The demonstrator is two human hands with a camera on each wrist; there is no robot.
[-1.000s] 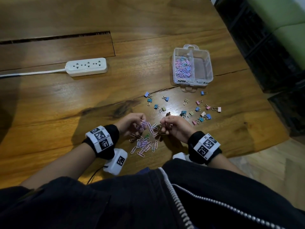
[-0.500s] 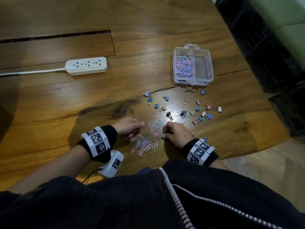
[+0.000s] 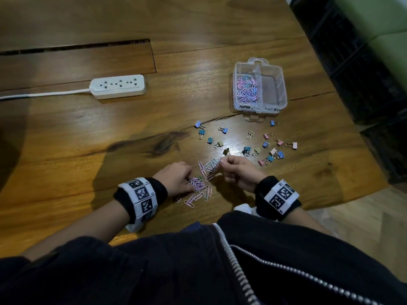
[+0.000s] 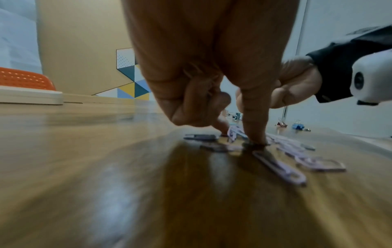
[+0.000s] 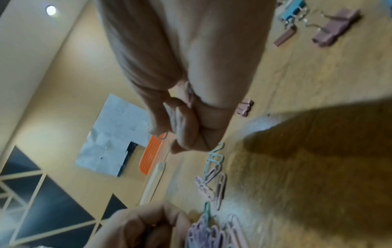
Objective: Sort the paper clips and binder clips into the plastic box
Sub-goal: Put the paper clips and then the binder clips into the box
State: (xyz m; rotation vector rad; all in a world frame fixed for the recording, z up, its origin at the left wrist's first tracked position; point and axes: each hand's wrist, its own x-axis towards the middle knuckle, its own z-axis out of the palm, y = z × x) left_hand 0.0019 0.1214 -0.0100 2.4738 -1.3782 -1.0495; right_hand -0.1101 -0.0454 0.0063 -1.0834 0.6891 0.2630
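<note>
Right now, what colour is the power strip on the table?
White; head view shows the power strip best.

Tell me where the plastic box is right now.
Head view: the box stands on the table, to the right, just beyond the scattered binder clips and well right of the power strip.

Left forearm (image 3: 88,225) and right forearm (image 3: 308,219) are bare. They enter from the lower frame and converge toward centre.

Left hand (image 3: 176,180): palm down, just left of centre. One finger is straight with its tip on the table (image 4: 84,167), the others are curled. Cannot tell whether it grips anything.

Right hand (image 3: 239,172): just right of centre, apart from the left and lifted off the table. Fingers are curled, thumb and forefinger pinching a paper clip (image 5: 163,135).
</note>
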